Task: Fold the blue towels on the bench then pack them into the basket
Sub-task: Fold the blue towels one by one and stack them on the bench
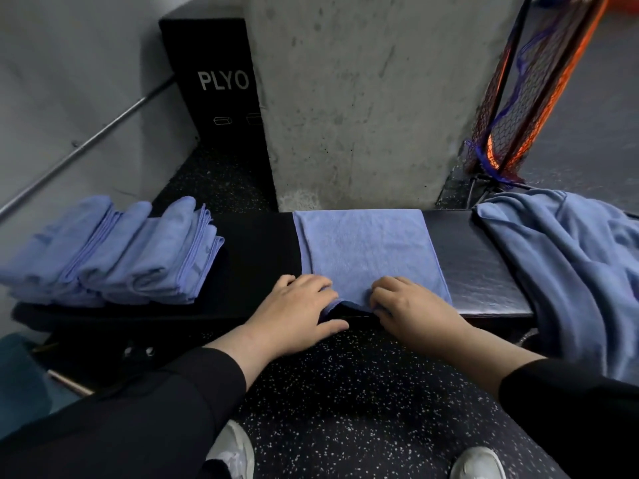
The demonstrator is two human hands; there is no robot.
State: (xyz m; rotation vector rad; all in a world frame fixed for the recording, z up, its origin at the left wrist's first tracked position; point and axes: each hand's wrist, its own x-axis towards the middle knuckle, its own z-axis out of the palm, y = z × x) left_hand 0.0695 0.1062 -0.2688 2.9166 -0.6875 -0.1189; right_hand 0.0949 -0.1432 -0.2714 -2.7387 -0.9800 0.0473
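A blue towel point(366, 250) lies flat across the black bench point(480, 271), folded into a strip that reaches from the back edge to the front edge. My left hand point(297, 312) and my right hand point(411, 309) both pinch its near edge at the bench's front, fingers curled into the cloth. Several folded blue towels point(114, 250) lie stacked in overlapping piles at the bench's left end. A loose heap of unfolded blue towels point(567, 271) drapes over the right end. No basket is in view.
A concrete pillar point(363, 98) rises right behind the bench. A black PLYO box point(218, 84) stands at the back left beside a wall rail. An orange and black net point(518, 91) leans at the back right. Speckled rubber floor point(363, 409) and my shoes lie below.
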